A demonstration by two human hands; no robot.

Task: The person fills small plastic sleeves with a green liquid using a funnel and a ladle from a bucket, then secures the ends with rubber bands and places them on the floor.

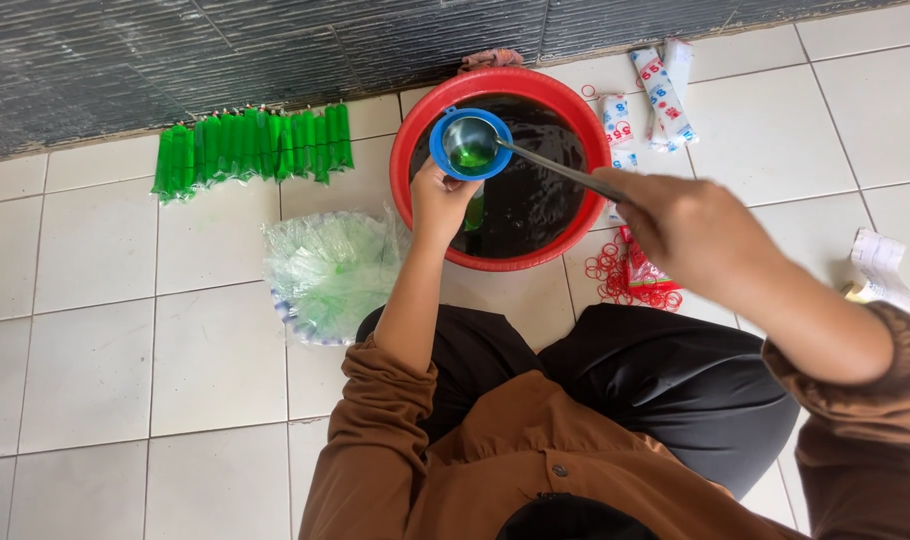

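Two hands: one ladle [472,145], one blue funnel [445,160].

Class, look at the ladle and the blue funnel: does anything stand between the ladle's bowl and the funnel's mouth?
Nothing visible does. The ladle, held by the right hand, sits directly over the blue funnel, which the left hand holds above the red basin.

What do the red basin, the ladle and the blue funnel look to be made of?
The red basin looks like moulded plastic: uniform colour, smooth rolled rim with a soft sheen. The ladle, held by the right hand, looks like polished metal, probably stainless steel, with a mirror-like grey bowl and thin handle. The blue funnel, held by the left hand, seems glossy plastic, evenly coloured.
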